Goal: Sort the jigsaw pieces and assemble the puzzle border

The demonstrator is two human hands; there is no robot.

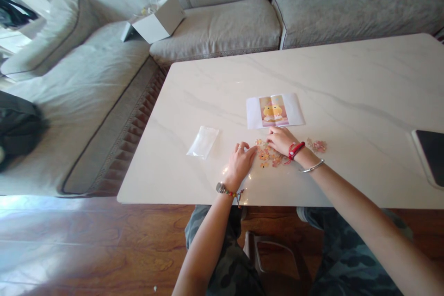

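A loose pile of small puzzle pieces (pixel 265 157), orange, yellow and pink, lies on the table between my hands. At the pile's left edge is my left hand (pixel 242 161), fingers curled and thumb close to the forefinger; anything in its fingertips is too small to make out. My right hand (pixel 280 140) reaches over the pile's far side with its fingers bent together and down; what they pinch is hidden. Just beyond it, a white sheet (pixel 254 113) bears a printed picture (pixel 274 112) of a yellow cartoon figure. A smaller cluster of pink pieces (pixel 319 146) sits right of my right wrist.
Left of my left hand lies a clear plastic bag (pixel 203 142) on the white marbled table (pixel 166 148). A tablet-like device with a dark screen (pixel 432 155) is at the right edge. Behind stands a grey sofa (pixel 222 27) with a white box (pixel 159 19) on it.
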